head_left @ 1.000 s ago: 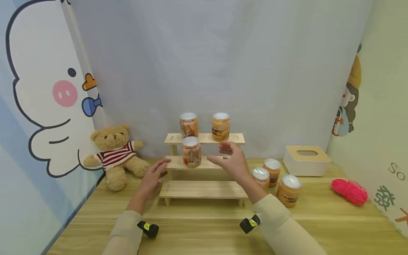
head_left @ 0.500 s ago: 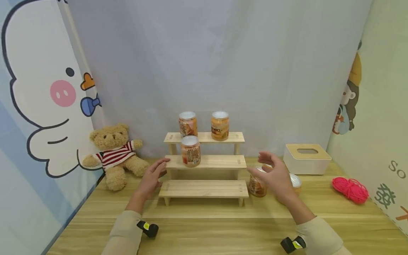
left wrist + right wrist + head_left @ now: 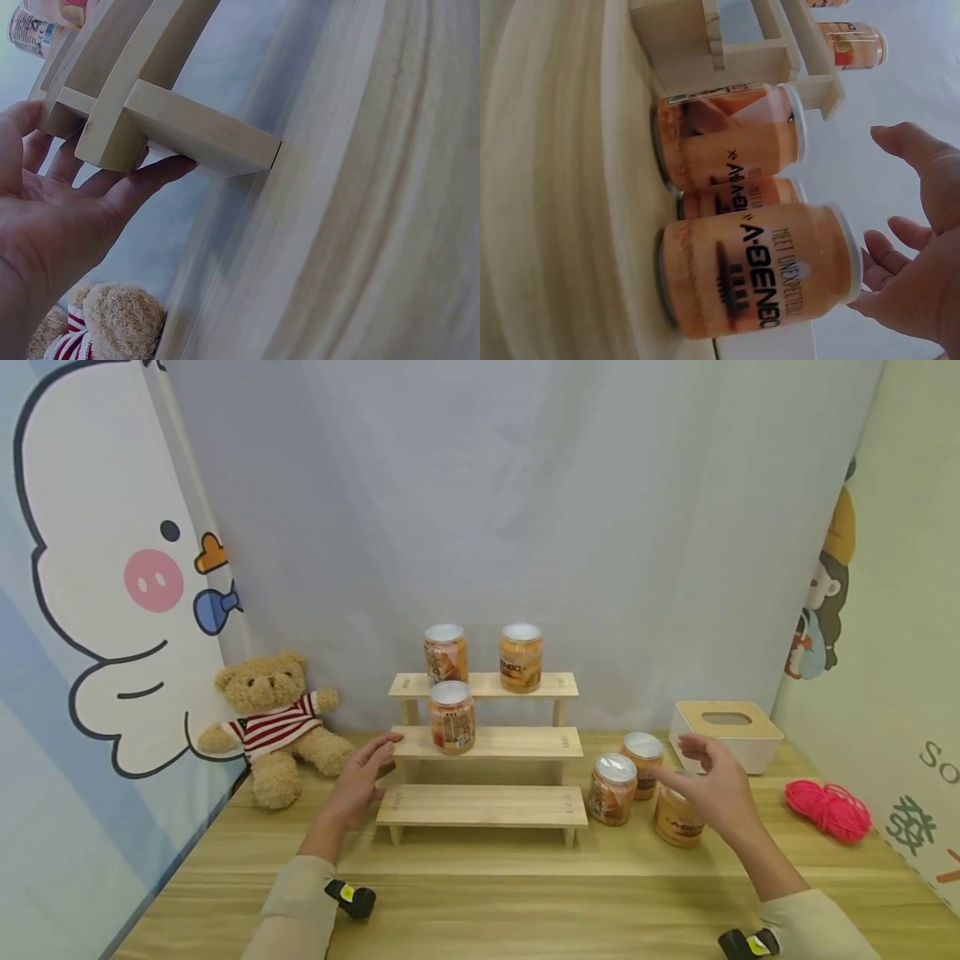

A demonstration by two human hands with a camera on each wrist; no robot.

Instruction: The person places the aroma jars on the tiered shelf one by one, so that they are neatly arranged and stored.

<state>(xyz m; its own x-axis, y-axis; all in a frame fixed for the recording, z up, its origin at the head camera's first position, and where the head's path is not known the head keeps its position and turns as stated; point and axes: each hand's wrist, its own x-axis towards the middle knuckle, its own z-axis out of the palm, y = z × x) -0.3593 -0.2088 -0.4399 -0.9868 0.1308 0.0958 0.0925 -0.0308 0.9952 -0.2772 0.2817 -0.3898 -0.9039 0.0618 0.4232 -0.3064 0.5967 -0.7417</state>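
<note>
A three-tier wooden display stand stands on the table. Two orange cans with silver lids, a left one and a right one, sit on its top tier, and another can is on the middle tier at the left. My left hand rests against the stand's left end, its fingers touching the wood. My right hand, spread and holding nothing, hovers at the nearest loose can; this can's lid is partly hidden by the hand. Two more cans, a left one and a back one, stand close by.
A teddy bear in a striped shirt sits at the left. Behind my right hand is a white tissue box with a wooden lid, and pink yarn lies at the far right. A grey curtain hangs at the back.
My right hand has moved right, from beside the middle tier, past the two nearer cans, to the rightmost loose can. My left hand stays at the stand; the cans have not moved.
</note>
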